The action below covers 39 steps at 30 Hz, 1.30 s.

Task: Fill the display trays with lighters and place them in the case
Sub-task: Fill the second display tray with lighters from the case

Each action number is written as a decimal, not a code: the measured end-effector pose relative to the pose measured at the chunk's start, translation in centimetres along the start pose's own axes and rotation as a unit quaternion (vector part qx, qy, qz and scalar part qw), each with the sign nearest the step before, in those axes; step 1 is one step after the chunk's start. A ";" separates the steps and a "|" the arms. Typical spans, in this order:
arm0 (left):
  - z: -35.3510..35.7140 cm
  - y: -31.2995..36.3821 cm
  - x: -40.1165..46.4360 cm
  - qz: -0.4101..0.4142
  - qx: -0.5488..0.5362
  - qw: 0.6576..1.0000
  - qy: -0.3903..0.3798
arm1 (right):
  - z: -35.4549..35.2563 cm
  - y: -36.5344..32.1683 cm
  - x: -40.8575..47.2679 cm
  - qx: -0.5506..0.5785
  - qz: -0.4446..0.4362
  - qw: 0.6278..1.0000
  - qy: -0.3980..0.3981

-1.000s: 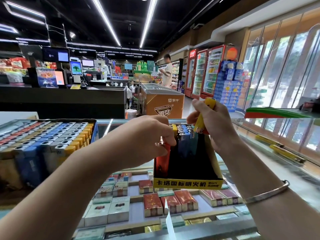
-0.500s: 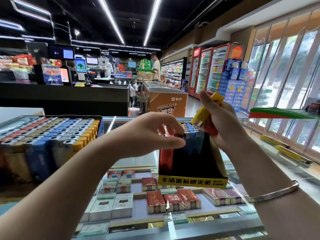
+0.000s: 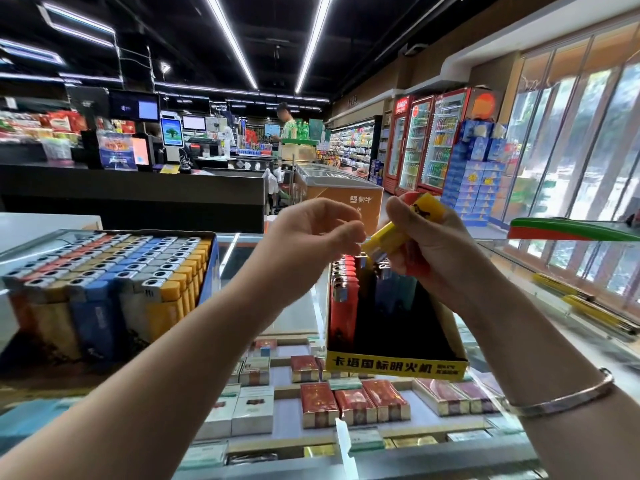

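Yellow lighters (image 3: pixel 401 233) now lifted mid-frame above the part-filled display tray (image 3: pixel 394 367), right hand (image 3: pixel 433 244) gripping the bunch, left hand (image 3: pixel 311 237) up from the tray, fingertips pinching one end, so next insertion pending.

Yellow lighter (image 3: pixel 398 233) between both hands
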<state>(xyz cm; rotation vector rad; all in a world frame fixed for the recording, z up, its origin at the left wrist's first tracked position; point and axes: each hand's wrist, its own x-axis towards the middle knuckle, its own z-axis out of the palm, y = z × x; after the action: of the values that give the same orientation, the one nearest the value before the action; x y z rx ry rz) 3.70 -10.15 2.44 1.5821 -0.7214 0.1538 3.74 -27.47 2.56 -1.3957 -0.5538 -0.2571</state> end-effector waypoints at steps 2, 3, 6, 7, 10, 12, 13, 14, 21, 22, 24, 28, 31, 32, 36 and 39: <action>0.2 -0.2 -0.1 -0.021 0.038 0.999 -0.033 | 0.1 -0.1 0.0 0.014 -0.006 1.000 0.000; 0.5 -0.4 -0.1 -0.019 0.053 0.998 -0.039 | 0.2 -0.1 0.0 0.021 -0.009 1.000 -0.003; 0.8 -0.7 -0.2 0.011 0.049 0.999 -0.011 | 0.3 -0.2 0.0 0.015 -0.004 1.000 -0.015; 0.7 -0.7 -0.1 0.017 0.036 0.999 0.000 | 0.2 -0.3 0.0 0.006 0.001 1.000 -0.015; 0.4 -0.4 -0.1 0.014 -0.028 0.999 0.024 | 0.1 -0.2 -0.1 -0.020 0.008 1.000 -0.018; 0.5 -0.3 -0.1 0.027 -0.045 0.998 0.047 | 0.1 -0.2 0.0 -0.025 0.015 0.999 -0.027; 0.5 -0.3 -0.2 0.036 -0.047 0.996 0.062 | 0.0 -0.1 0.0 -0.020 0.017 0.999 -0.023; 0.4 -0.3 -0.2 0.045 -0.049 0.994 0.081 | -0.2 -0.2 0.0 -0.014 0.016 1.000 -0.010; 0.3 -0.3 -0.2 0.174 0.167 0.955 0.173 | -2.2 0.4 0.7 -0.204 0.000 0.939 0.275; 0.5 -0.3 -0.3 0.198 0.214 0.942 0.164 | -2.4 0.6 0.7 -0.234 0.011 0.929 0.288; 0.6 -0.4 -0.5 0.236 0.287 0.918 0.139 | -2.5 0.7 0.8 -0.275 0.037 0.918 0.283; 0.6 -0.4 -0.5 0.259 0.332 0.899 0.122 | -2.3 0.7 0.7 -0.269 0.072 0.933 0.229; 0.6 -0.4 -0.4 0.248 0.343 0.899 0.110 | -2.0 1.2 0.6 -0.331 0.099 0.923 0.167; 0.6 -0.4 -0.4 0.241 0.346 0.901 0.103 | -1.9 1.3 0.6 -0.344 0.101 0.919 0.163; 0.5 -0.7 -0.3 0.220 0.366 0.902 0.069 | -1.2 1.5 0.7 -0.324 0.091 0.926 0.174; 0.6 -0.9 -0.2 0.209 0.386 0.898 0.040 | -0.7 1.9 0.8 -0.358 0.072 0.919 0.152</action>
<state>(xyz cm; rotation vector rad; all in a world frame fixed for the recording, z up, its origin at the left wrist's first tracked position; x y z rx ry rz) 3.80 -10.63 1.46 2.1227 -0.9973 0.9127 5.47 -27.67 1.26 -2.0450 -0.0814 -0.5860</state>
